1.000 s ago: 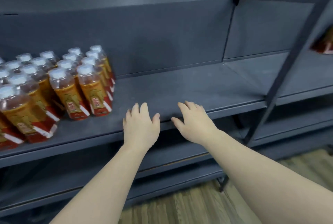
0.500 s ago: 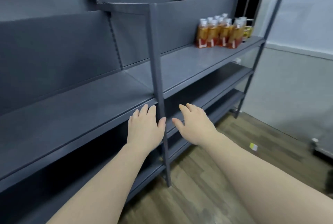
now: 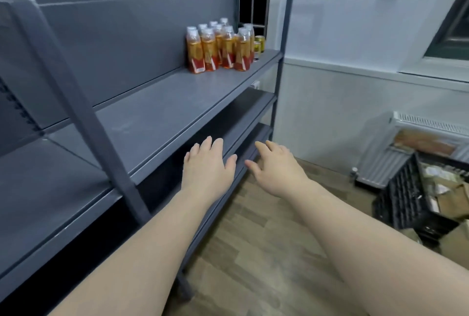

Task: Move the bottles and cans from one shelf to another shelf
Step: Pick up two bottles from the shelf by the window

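Several orange drink bottles point(image 3: 220, 49) with white caps and red labels stand in a cluster at the far right end of a dark grey shelf point(image 3: 162, 115). A gold can point(image 3: 259, 47) stands just behind them at the shelf's end. My left hand point(image 3: 206, 167) and my right hand point(image 3: 275, 166) are stretched out side by side in front of the shelf's front edge, palms down, fingers relaxed, holding nothing. Both hands are well short of the bottles.
A slanted grey upright post point(image 3: 76, 97) divides this shelf unit from the one on the left. Lower shelves point(image 3: 248, 110) run beneath. A black crate point(image 3: 406, 196) with paper and cardboard sits on the wood floor at the right, by a white radiator point(image 3: 396, 155).
The view has swung right, away from the first bottle group, which is out of frame. The far bottle cluster now appears nearer. Both hands stay empty and outstretched.
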